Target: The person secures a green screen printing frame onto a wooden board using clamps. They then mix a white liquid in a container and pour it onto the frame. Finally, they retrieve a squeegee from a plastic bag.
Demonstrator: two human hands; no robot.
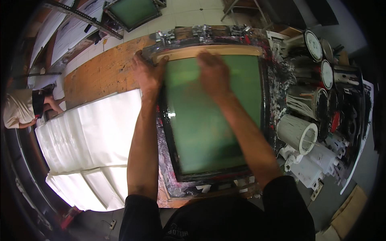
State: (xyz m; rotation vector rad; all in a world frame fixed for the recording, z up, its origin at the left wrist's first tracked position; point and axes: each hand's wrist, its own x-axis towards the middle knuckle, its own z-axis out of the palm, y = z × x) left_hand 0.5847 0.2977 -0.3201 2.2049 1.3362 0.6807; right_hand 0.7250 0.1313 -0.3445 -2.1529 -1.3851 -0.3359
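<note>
A screen-printing frame (213, 116) with green mesh and a dark border lies in front of me. A strip of brown tape (241, 50) runs along its far edge. My left hand (148, 74) rests at the frame's far left corner, fingers apart and thumb near the end of the tape. Over the far part of the mesh, close to the tape, is my right hand (214, 74). Motion blurs it; its fingers look curled, and whether anything is in them cannot be made out.
White sheets (92, 136) are stacked left of the frame, beside an orange-brown board (100, 72). Metal clamps (201, 32) line the far edge. Paint-stained cans (307, 100) and white plastic containers (305, 168) crowd the right. Another person (24, 106) is at the far left.
</note>
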